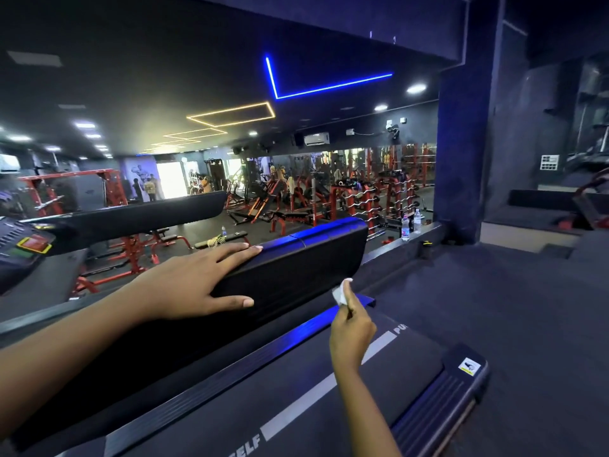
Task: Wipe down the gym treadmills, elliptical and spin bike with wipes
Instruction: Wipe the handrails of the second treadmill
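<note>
the left hand [197,285] lies flat, fingers straight, on top of the treadmill's black side rail [296,262]. the right hand [351,328] pinches a small bunched wipe [341,291], held just beside the rail's inner face, above the belt [296,390]. i'd judge this treadmill mid-wipe. the elliptical and spin bike aren't in sight and probably remain.

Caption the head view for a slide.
Left hand rests on the treadmill handrail; right hand pinches a white wipe beside it.

Glossy smooth plastic handrail [296,258], matt rubbery treadmill belt [263,390], crumpled white paper wipe [341,291].
</note>
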Demonstrator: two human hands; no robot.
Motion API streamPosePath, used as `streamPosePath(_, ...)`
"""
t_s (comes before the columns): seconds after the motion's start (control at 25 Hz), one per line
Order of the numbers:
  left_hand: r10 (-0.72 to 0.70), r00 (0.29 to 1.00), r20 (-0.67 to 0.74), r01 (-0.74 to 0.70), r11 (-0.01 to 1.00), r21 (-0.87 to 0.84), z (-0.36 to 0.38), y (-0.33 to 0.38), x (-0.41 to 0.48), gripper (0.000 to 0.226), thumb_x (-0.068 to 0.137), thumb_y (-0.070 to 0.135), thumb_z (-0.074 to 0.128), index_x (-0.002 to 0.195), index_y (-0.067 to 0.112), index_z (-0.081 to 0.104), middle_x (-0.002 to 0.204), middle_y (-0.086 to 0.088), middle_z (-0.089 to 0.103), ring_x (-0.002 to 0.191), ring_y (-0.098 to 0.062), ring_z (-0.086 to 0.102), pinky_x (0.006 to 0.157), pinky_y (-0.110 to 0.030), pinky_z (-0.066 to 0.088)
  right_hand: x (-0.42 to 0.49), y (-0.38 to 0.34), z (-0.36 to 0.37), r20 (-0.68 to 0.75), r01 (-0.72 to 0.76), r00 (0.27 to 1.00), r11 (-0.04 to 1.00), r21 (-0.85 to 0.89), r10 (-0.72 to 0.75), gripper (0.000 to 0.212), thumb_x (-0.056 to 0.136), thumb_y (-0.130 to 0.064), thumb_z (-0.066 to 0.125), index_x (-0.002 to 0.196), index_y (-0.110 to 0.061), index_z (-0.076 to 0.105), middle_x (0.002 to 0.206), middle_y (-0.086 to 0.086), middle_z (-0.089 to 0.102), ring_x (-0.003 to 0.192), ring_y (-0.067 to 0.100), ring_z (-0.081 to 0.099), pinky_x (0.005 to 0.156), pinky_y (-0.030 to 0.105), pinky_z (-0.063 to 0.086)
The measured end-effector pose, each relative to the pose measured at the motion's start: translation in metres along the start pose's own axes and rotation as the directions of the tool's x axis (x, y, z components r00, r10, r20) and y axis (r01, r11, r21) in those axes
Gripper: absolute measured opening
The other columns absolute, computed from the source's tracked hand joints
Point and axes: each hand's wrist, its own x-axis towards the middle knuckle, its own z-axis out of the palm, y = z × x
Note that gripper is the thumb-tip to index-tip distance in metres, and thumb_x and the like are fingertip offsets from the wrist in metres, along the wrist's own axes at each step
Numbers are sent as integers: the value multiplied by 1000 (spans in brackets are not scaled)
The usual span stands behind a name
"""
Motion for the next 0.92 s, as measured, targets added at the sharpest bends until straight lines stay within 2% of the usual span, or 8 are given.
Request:
streamPosePath(0.04, 2, 1000, -1, -2, 1000, -2, 0, -1, 0, 96, 61, 89, 4, 145, 45, -12, 156, 19, 2, 141, -3, 18, 110, -24, 25, 9, -5, -3, -30, 43, 999, 999, 15, -42, 55, 81, 17, 42, 124, -14, 58, 93, 16, 69, 66, 14, 56, 70, 21, 42)
streamPosePath(0.12, 5, 1000, 6, -5, 1000, -12, -1, -1, 0, 95, 61, 89, 5, 144, 46, -13, 156, 19, 3, 141, -3, 18, 110, -25, 27, 45, -15, -3, -83, 155, 985, 988, -1, -155, 53, 80, 20, 42, 122, -6, 60, 115, 13, 65, 96, 25, 63, 84, 17, 41)
streamPosePath(0.2, 7, 1000, 3, -7, 1000, -11, -2, -1, 0, 95, 61, 89, 5, 144, 47, -13, 156, 19, 3, 140, -2, 18, 109, -24, 27, 81, -20, 3, -10, 277, 960, 957, -84, -279, 51, 79, 21, 43, 122, -1, 59, 121, 15, 61, 111, 26, 58, 92, 13, 36)
streamPosePath(0.36, 1, 1000, -4, -1, 1000, -5, -3, 2, 0, 98, 59, 87, 3, 146, 44, -11, 156, 18, 4, 139, -3, 21, 107, -23, 28, 85, 4, 7, 104, 423, 906, 877, -230, -410, 48, 75, 20, 46, 115, 2, 63, 116, 19, 62, 109, 33, 59, 94, 23, 39)
streamPosePath(0.56, 1, 1000, -1, -1, 1000, 5, -5, 4, -2, 98, 57, 87, 1, 145, 45, -13, 156, 18, 4, 139, -3, 21, 105, -23, 31, 12, 34, -9, 146, 448, 890, 886, -116, -431, 47, 73, 18, 48, 114, 1, 63, 113, 15, 65, 105, 8, 56, 95, 2, 32)
streamPosePath(0.64, 2, 1000, 0, -2, 1000, 5, -6, 4, -2, 99, 57, 87, 1, 145, 45, -13, 156, 18, 4, 139, -3, 21, 105, -23, 31, 14, 26, -13, 127, 453, 887, 891, -43, -445, 50, 73, 18, 44, 117, 2, 61, 118, 10, 62, 110, 7, 54, 98, 5, 34)
streamPosePath(0.76, 4, 1000, -1, -4, 1000, -14, -5, 2, 0, 101, 57, 89, 2, 146, 44, -10, 156, 17, 6, 140, -4, 21, 108, -25, 28, 67, -3, -1, 26, 427, 904, 903, -53, -426, 47, 74, 17, 43, 115, 4, 63, 116, 14, 63, 107, 20, 60, 98, 7, 36)
streamPosePath(0.92, -6, 1000, 0, 6, 1000, -1, -2, -1, 0, 100, 57, 89, 2, 146, 44, -11, 157, 16, 6, 139, -5, 22, 107, -25, 30, 86, -9, 15, 81, 428, 904, 895, -127, -420, 44, 77, 17, 46, 114, 2, 64, 115, 18, 63, 107, 30, 60, 96, 15, 37)
